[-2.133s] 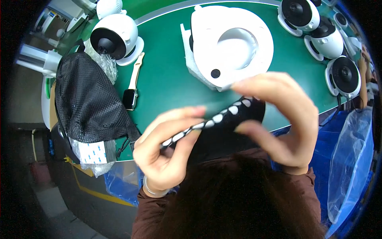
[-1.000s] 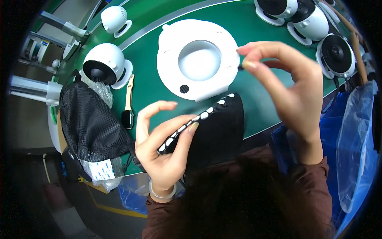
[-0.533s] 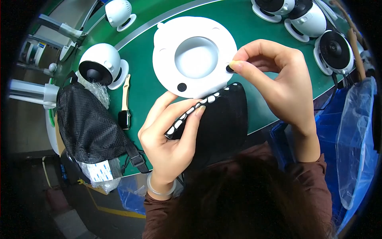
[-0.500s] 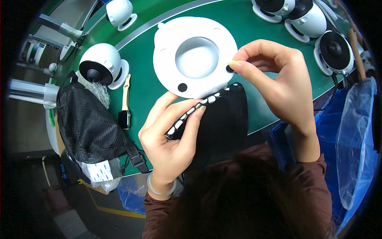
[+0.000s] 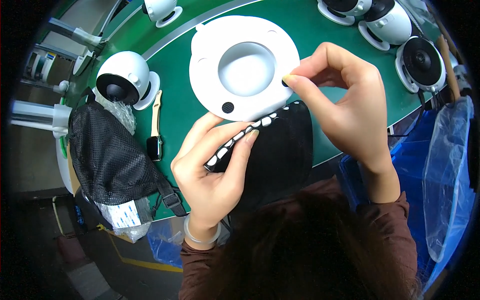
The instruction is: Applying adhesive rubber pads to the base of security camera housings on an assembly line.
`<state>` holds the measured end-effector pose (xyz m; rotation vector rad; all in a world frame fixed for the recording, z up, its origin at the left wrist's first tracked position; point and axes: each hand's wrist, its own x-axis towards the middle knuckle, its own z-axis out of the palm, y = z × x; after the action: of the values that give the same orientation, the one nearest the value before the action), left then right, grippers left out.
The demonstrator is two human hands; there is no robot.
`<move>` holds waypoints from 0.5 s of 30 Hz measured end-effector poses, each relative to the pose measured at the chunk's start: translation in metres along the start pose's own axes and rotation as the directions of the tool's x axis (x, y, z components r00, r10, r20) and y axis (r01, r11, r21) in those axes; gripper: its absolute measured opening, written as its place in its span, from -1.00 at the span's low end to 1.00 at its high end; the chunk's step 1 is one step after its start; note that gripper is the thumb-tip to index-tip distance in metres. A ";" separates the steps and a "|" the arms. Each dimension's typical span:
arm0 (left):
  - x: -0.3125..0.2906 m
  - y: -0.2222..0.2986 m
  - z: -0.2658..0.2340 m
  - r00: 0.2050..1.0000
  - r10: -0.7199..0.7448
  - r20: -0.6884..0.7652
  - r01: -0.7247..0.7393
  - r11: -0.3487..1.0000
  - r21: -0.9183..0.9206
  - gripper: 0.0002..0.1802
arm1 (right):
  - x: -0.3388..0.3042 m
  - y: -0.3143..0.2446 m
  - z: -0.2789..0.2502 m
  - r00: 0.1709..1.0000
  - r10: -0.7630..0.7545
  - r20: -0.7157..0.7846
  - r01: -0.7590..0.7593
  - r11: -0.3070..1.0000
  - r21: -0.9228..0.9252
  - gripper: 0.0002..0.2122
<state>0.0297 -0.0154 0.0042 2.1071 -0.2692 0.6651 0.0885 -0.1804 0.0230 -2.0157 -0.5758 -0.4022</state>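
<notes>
Left hand [image 5: 212, 175] pinches one sheet [image 5: 280, 155] nearside of one base [image 5: 207, 82]; right hand [image 5: 352, 100] pinches a half-hidden pad [image 5: 285, 83] at its right. A second pad [image 5: 228, 107] lies nearer. Five cameras [image 5: 136, 67] show, two cut off.

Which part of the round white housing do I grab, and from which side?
Probably by the left rim of the round white housing, coming from the left: that side is uncovered, and the central hollow leaves a broad ring to pinch. The right hand is at the right rim with a small black pad; the left hand and black sheet crowd the near edge.
</notes>
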 end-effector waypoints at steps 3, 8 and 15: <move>-0.002 0.000 -0.003 1.000 -0.023 -0.006 0.023 1.000 0.006 -0.82 | 0.003 0.004 0.001 0.981 0.187 0.058 -0.195 0.954 0.230 -0.88; -0.010 0.006 -0.014 0.997 -0.077 -0.010 0.077 0.997 -0.001 -0.82 | -0.010 0.002 -0.011 0.993 0.055 -0.104 -0.030 0.975 0.221 -0.85; -0.016 0.004 -0.025 0.994 -0.102 0.042 0.110 0.900 -0.421 -0.78 | -0.021 -0.008 -0.003 0.936 -0.266 0.229 0.225 0.956 0.190 -0.81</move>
<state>0.0061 0.0015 0.0095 1.6967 -0.2795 0.4714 0.0664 -0.1843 0.0201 -1.8555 -0.9959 -0.2379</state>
